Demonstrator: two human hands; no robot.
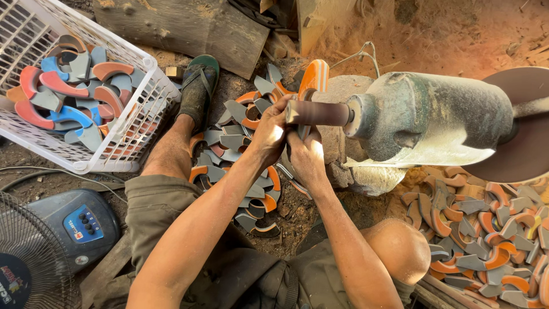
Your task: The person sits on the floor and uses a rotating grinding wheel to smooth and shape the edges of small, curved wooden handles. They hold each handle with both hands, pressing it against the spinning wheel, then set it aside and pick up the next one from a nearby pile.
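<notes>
1. The piece (301, 130), a curved grey-and-orange cut-out, sat pressed up against the underside of the brown drum (317, 113) on the motor's shaft. Most of it was hidden by the hands.
2. My left hand (269, 134) had its fingers clamped on the piece from the left; my right hand (307, 155) gripped it from below, fingers closed round it too.
3. I judged the step in hand to be sanding the piece's inner curve on the drum.
4. The next move, as I read it, called for turning the piece steadily along its curve while keeping fingertips off the drum.
5. The motor (432, 117), dusty and grey-green, stood just right of the hands.
6. Below the hands lay a pile (243, 171) of similar pieces on the floor; a larger heap (486, 229) lay at the right.
7. A white basket (143, 109) with blue, red and grey pieces stood at the left, beside my sandalled foot (197, 91).
8. A fan (34, 257) was at the lower left.
</notes>
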